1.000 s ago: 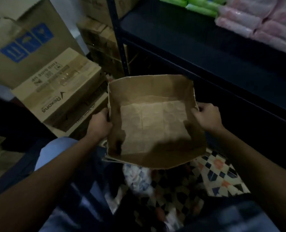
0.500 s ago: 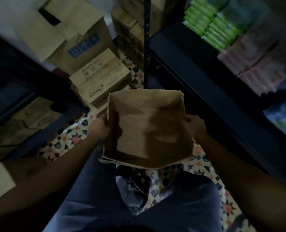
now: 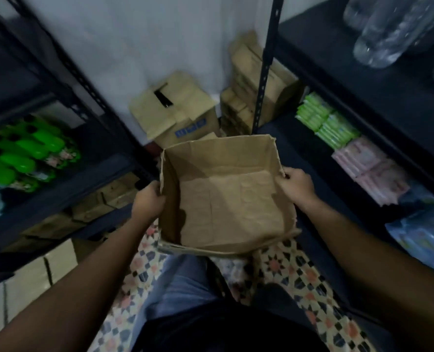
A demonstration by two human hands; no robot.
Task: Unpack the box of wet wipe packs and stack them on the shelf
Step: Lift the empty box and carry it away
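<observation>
An open brown cardboard box (image 3: 226, 199), creased and with nothing inside, is held level at centre frame above a patterned floor. On the dark shelf (image 3: 337, 199) at right, green wet wipe packs (image 3: 325, 125) stand stacked beside pink packs (image 3: 368, 171), lower right of them.

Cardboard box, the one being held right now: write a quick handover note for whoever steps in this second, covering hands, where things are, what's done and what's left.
Left hand grips the left wall of the cardboard box; right hand grips its right wall, fingers curled over the rim.
The box is held up above the patterned floor, open side up, and looks empty: only its bare bottom shows.
Green wipe packs and pink wipe packs sit stacked on the dark shelf to the right.
Done: unpacking appears finished.
Left: probably only putting the empty box aside, perhaps by the other cartons at the wall.
</observation>
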